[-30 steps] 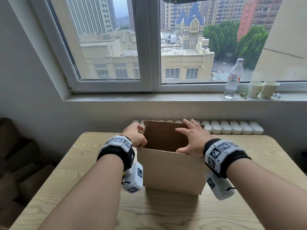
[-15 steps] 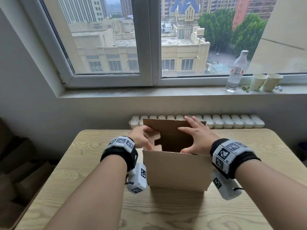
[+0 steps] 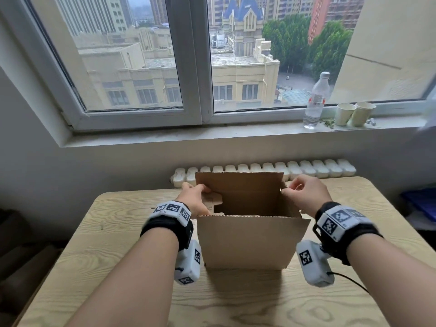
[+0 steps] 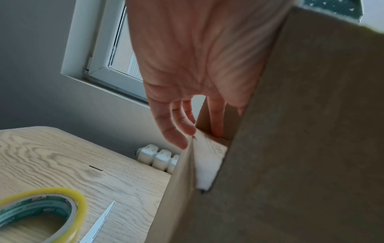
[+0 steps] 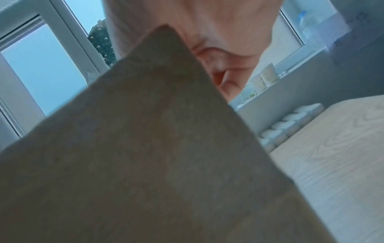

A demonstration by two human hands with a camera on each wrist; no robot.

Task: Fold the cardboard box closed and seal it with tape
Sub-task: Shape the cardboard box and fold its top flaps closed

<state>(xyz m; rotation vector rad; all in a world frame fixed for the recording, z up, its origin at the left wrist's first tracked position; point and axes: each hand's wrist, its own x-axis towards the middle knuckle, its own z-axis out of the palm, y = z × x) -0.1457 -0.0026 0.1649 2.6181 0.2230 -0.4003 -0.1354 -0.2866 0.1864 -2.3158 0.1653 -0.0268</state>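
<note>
**Both hands at the side flaps of the open box**

The cardboard box stood open-topped at the middle of the worktop, somewhat toward its far edge, with its far flap upright and its near wall facing the person. The left hand lay over the box's left side flap, its fingers straight and pressing the cardboard rather than curling round it. The right hand pinched the top edge of the right side flap between thumb and curled fingers.

Half a second earlier the right hand had been spread flat inside the opening, against the far flap; it had since moved out to the box's right side and closed on the flap there. The left hand had stayed at the left side, and the box had not shifted on the worktop.

In the left wrist view a roll of tape lay flat on the worktop to the left of the box, near it, with a thin pale blade between the roll and the box wall. Bare worktop showed on the box's right and along the near edge. Beyond the far edge ran a white radiator, and on the window sill above it stood a water bottle and two paper cups, well apart from the box.
</note>
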